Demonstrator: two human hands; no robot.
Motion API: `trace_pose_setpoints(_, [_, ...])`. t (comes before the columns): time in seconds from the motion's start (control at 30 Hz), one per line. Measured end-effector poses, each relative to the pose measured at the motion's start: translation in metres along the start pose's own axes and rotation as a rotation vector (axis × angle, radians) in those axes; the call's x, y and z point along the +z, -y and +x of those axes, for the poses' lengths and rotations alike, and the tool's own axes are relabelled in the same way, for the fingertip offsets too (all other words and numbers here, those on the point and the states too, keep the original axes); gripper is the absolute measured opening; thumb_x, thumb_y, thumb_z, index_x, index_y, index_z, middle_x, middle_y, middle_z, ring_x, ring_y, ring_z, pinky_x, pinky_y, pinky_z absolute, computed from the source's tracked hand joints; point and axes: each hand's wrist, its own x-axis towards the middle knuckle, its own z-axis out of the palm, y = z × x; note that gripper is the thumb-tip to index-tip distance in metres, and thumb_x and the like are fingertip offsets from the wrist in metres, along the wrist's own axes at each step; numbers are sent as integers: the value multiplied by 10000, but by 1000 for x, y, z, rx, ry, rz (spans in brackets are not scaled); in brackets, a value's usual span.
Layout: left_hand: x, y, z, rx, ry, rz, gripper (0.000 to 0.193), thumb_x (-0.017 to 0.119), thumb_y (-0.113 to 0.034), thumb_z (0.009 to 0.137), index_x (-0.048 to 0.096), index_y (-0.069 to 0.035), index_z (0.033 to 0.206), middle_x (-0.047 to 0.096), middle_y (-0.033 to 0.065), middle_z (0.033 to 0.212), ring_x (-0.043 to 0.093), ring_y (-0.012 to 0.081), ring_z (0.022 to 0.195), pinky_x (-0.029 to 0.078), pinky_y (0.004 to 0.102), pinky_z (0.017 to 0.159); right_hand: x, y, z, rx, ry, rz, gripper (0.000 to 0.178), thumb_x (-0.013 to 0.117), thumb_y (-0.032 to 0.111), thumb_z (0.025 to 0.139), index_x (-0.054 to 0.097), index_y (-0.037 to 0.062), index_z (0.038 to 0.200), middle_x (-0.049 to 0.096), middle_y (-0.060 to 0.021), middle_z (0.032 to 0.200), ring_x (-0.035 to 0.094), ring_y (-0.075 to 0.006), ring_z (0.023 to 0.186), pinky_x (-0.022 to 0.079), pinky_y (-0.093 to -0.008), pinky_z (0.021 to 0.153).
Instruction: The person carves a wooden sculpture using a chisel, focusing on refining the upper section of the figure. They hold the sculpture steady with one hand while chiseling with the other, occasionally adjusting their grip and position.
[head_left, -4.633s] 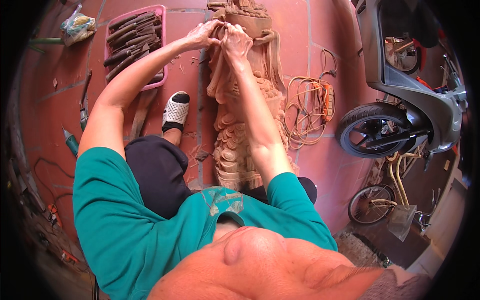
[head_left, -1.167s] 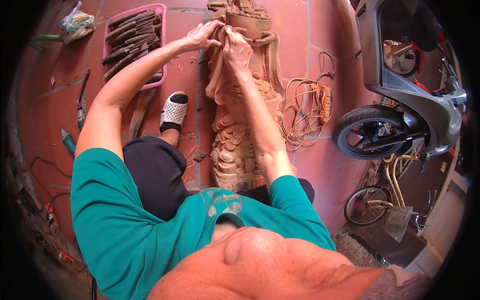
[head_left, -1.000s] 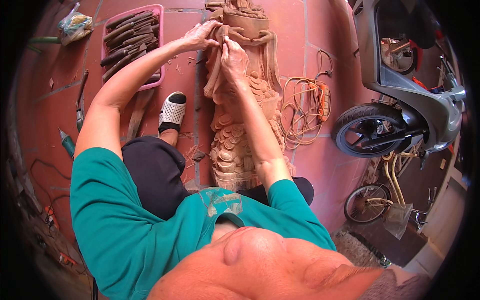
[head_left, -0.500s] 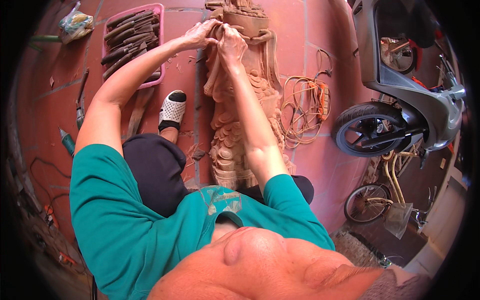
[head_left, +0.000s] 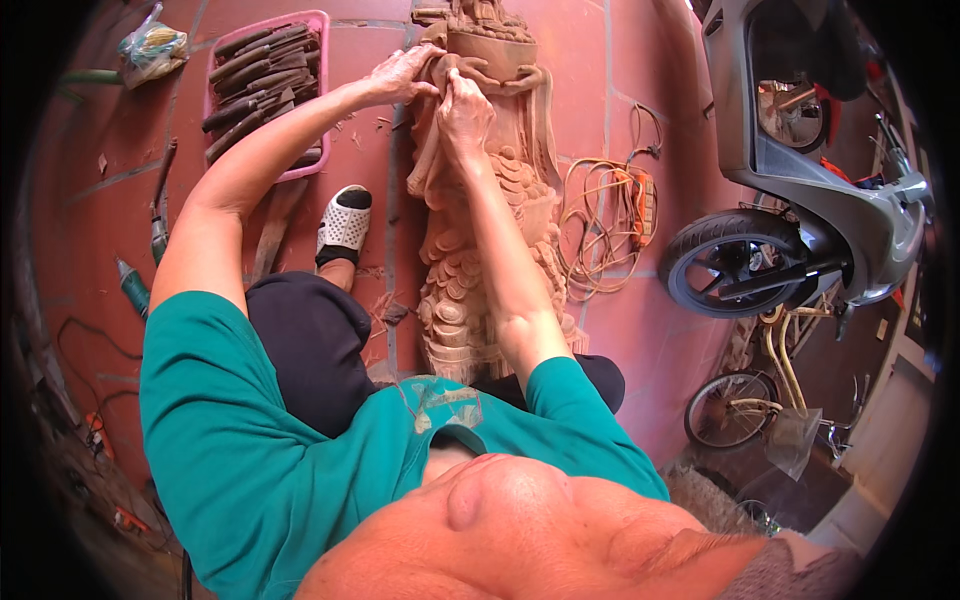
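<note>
A carved reddish-brown wooden statue [head_left: 465, 270] lies lengthwise on the floor in front of me, with draped folds, rounded scale-like shapes and two carved hands near its upper part. My left hand [head_left: 402, 74] rests against the left edge of that upper part, fingers stretched over the wood and thumb apart from them. Just below and to the right, my right hand [head_left: 466, 112] is closed, its fingertips pressed together at the carving. Whatever they pinch is too small or hidden to make out.
A pink basket [head_left: 325, 100] of wood-handled carving tools stands at the left. An orange power strip [head_left: 643, 208] lies among coiled cords at the right, near a grey motorbike [head_left: 800, 200] and a bicycle [head_left: 735, 408]. A green power tool [head_left: 132, 287] is far left.
My right hand has drawn back slightly toward me along the statue, away from my left hand. The carved hands show more fully. My left hand has barely shifted.
</note>
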Motion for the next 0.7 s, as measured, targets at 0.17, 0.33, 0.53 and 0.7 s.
trace_pose_setpoints(0.17, [-1, 4, -1, 16, -12, -3, 686, 722, -271, 854, 384, -157, 1440, 445, 132, 1474, 421, 319, 1366, 307, 519, 1122, 11, 5, 21, -9, -29, -40, 243, 575, 169, 904, 637, 52, 1109, 679, -148, 899, 689, -355, 808, 547, -445, 669])
trace_pose_setpoints(0.33, [-8, -2, -3, 11, 12, -20, 672, 722, -252, 848, 412, -144, 1435, 491, 150, 1433, 467, 349, 1316, 368, 474, 1095, -14, 4, -10, 99, 126, 32, 271, 603, 144, 885, 639, 64, 1142, 688, -177, 923, 687, -368, 850, 542, -451, 728])
trace_pose_setpoints(0.53, [-35, -42, -23, -263, -1, -362, 345, 658, -273, 911, 639, -29, 1154, 682, 110, 1053, 637, 219, 981, 504, 361, 870, -46, 9, -28, 302, 7, 426, 310, 503, 24, 912, 605, -5, 1203, 672, -208, 1152, 701, -350, 913, 538, -402, 820])
trace_pose_setpoints(0.7, [-11, -98, -46, -293, 76, -632, 239, 625, -269, 967, 635, -52, 1066, 637, 12, 856, 571, 62, 770, 472, 241, 666, -44, 25, -55, 537, 166, 946, 503, 534, -38, 918, 356, 24, 1385, 682, -159, 1007, 685, -151, 848, 550, -273, 781])
